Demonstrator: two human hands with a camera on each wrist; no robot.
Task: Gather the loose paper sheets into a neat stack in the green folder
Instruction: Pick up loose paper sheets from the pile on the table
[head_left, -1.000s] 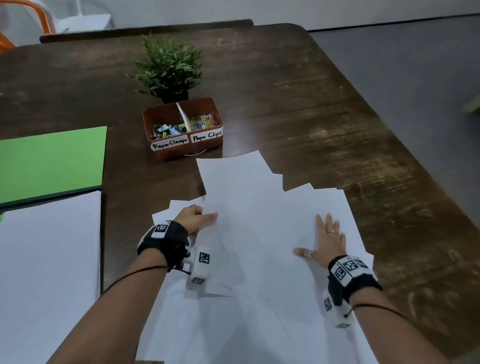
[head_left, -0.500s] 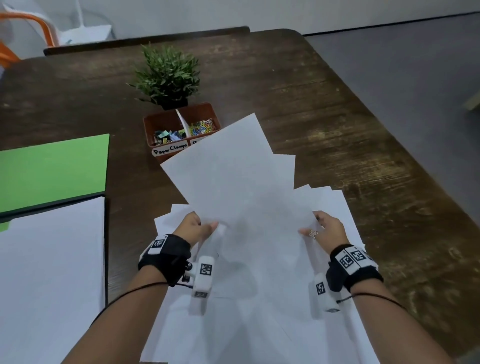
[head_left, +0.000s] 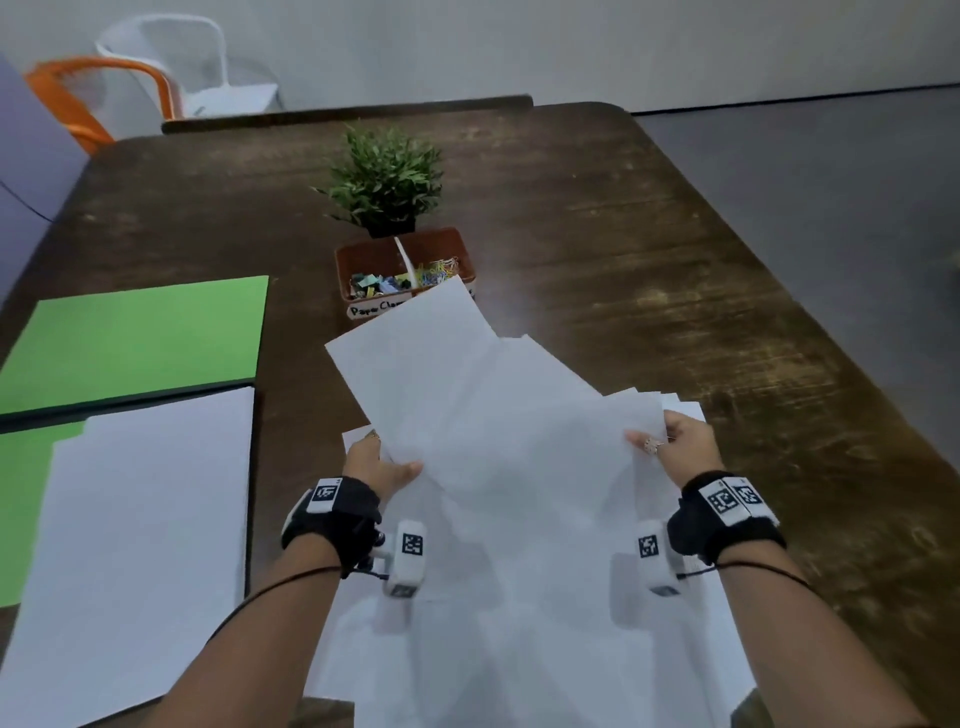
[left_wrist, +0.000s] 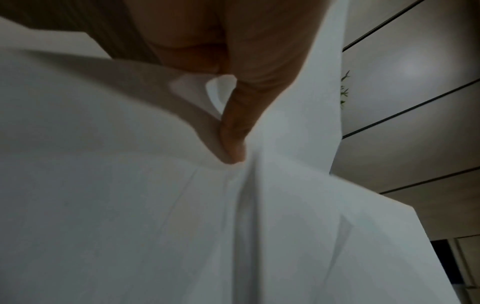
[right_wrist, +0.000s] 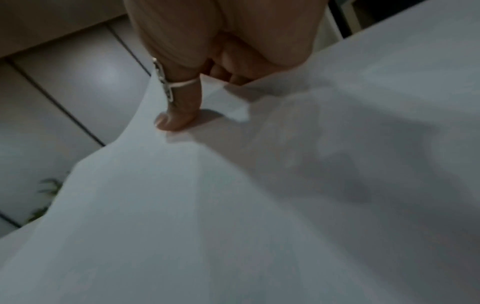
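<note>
A fan of white paper sheets (head_left: 498, 426) is tilted up off the table in front of me, held from both sides. My left hand (head_left: 382, 462) pinches its left edge, thumb on top; the left wrist view shows the thumb (left_wrist: 233, 135) pressed into the creased paper sheets (left_wrist: 155, 205). My right hand (head_left: 670, 447) grips the right edge, and its ringed thumb (right_wrist: 176, 115) lies on the paper sheets (right_wrist: 259, 195). More loose sheets (head_left: 519, 649) lie flat beneath. The open green folder (head_left: 135, 338) lies at the left with a white stack (head_left: 135, 545) on its near half.
A brown tray (head_left: 358, 260) of paper clamps and clips stands just beyond the lifted sheets, with a small potted plant (head_left: 387, 182) behind it. The dark wooden table (head_left: 649, 249) extends to the right. An orange chair (head_left: 83, 88) and a white chair (head_left: 171, 57) stand at the far left.
Both hands went from lying on the spread sheets to gripping their side edges. The sheets have been raised and tilted up toward the tray.
</note>
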